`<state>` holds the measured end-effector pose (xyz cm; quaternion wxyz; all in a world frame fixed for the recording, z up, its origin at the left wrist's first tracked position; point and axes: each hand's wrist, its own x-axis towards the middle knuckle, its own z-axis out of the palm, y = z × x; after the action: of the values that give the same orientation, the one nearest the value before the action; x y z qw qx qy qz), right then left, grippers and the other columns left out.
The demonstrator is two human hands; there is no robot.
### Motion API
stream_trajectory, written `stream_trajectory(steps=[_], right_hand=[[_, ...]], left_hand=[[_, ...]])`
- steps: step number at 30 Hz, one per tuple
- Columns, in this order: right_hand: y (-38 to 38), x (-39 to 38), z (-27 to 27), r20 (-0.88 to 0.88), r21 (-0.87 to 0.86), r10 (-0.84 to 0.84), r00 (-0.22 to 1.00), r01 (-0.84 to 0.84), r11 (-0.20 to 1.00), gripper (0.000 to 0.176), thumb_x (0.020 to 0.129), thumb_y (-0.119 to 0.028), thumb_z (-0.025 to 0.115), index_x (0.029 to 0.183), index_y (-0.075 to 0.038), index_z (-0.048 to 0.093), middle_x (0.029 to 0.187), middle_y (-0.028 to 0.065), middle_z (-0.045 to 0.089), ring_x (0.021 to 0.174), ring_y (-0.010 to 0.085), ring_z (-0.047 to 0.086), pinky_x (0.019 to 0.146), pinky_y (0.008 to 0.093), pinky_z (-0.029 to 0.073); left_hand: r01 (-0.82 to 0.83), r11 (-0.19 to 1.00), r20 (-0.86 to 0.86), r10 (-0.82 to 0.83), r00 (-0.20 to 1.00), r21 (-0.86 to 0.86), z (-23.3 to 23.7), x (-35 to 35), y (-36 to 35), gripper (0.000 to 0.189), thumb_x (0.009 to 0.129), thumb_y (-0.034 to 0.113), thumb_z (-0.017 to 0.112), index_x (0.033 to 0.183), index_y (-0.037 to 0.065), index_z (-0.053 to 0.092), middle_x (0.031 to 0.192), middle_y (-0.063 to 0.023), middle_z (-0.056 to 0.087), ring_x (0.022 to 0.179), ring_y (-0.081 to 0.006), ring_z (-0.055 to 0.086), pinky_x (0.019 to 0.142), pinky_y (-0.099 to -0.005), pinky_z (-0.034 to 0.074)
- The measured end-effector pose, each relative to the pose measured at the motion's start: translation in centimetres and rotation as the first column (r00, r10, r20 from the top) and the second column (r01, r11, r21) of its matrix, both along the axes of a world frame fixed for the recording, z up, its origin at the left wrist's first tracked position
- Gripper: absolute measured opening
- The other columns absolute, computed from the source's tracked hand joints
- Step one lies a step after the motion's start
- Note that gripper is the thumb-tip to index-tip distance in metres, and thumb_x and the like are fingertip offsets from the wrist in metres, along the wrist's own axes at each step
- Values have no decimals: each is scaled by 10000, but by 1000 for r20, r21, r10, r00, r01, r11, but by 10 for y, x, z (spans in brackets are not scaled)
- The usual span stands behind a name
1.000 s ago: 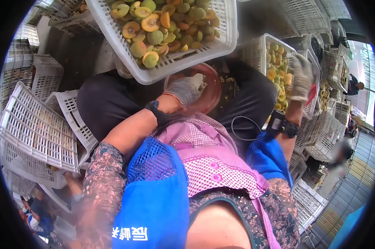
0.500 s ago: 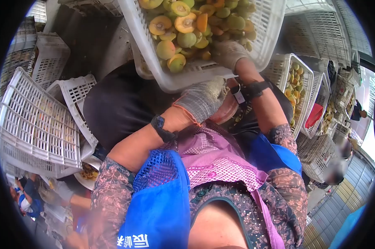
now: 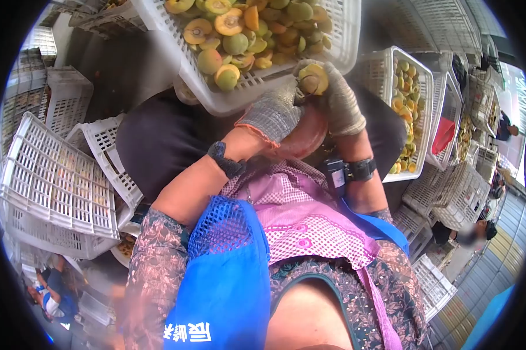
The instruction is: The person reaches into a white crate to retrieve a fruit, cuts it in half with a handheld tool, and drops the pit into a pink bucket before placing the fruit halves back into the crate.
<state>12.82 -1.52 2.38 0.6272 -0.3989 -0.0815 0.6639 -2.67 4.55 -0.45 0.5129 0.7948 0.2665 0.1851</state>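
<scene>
A halved yellow-green fruit (image 3: 313, 79), apricot-like, is gripped by my right hand (image 3: 345, 105), its cut face turned up. Close against its left side is my left hand (image 3: 270, 115), in a grey knitted glove with an orange cuff edge. The left fingers are curled; what they hold is hidden, though something dark shows between the hands. Both gloves look worn and dirty. Just ahead, a white plastic crate (image 3: 231, 102) holds many cut fruits, some showing orange flesh. Below my hands, a reddish round container (image 3: 303, 135) sits between my knees, partly covered.
To the right stands a white crate (image 3: 419, 166) of cut fruit, with a red item (image 3: 443, 136) in the crate beyond. Tilted white crates (image 3: 59, 175) crowd the left side. Other people (image 3: 50, 291) are at the far left and the right edge.
My right hand has drawn back from the fruit crate toward my left hand and now holds a cut fruit. The view has shifted, so the crate sits farther left and higher.
</scene>
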Motion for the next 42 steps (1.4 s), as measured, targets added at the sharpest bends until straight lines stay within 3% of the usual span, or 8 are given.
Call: stream_trajectory(steps=[1,18,20,24,28,29,35,42], right_hand=[[-5,-9,6,647,-20,40,761,-35,999,361,978,-240,403,1194,31,506,1090,117,594,1039,212,552,944,328,432],[-6,-35,-8,953,182,-173,249,-16,983,160,932,-148,515,1021,-20,548,907,61,598,806,135,577,714,279,499],[-6,-38,9,983,141,-129,133,-79,987,231,951,-248,483,991,-31,549,910,73,599,800,168,587,728,304,504],[-6,-44,13,798,174,-226,559,145,974,277,942,-305,503,1004,-41,555,908,73,605,811,186,604,722,323,513],[-4,-37,10,980,140,-133,148,-40,989,310,932,-340,517,1013,-44,562,882,76,614,802,193,610,709,309,501],[-4,-42,11,680,89,-180,711,164,982,307,933,-331,516,993,-34,565,878,75,619,797,179,607,721,293,490],[-4,-25,5,986,-124,144,88,-204,971,298,925,-311,527,955,-17,572,858,69,613,782,158,590,730,285,478],[-3,-40,-12,949,102,-90,303,-24,995,238,919,-232,521,869,-14,603,814,54,611,768,132,554,732,255,449]], left_hand=[[27,997,-113,-35,993,-74,-2,1,-3,338,870,231,522,1136,27,564,1044,-214,614,989,-368,577,840,-420,458],[145,909,-187,-232,955,-391,-7,-3,-8,393,857,205,612,1186,16,512,1135,-171,575,1104,-270,544,918,-328,447],[411,827,-308,-305,901,383,45,-7,-5,421,837,175,639,1204,22,501,1161,-154,566,1121,-232,533,918,-316,445],[139,971,186,-102,977,-196,-2,2,-22,262,718,190,671,946,70,622,836,-71,640,824,-269,613,771,-363,484],[63,863,328,122,937,-502,8,1,-23,262,757,179,638,981,45,622,869,-89,641,879,-259,607,786,-353,481],[71,835,256,85,963,-546,14,-1,-20,263,770,180,630,995,42,622,902,-98,639,909,-251,602,808,-348,476],[-110,880,-180,29,983,-463,-2,1,-21,217,839,188,576,998,50,627,895,-122,639,947,-235,601,844,-362,469],[76,992,-133,-90,987,-102,-18,4,-30,255,843,227,554,1037,69,604,965,-141,629,955,-275,604,878,-359,446]])
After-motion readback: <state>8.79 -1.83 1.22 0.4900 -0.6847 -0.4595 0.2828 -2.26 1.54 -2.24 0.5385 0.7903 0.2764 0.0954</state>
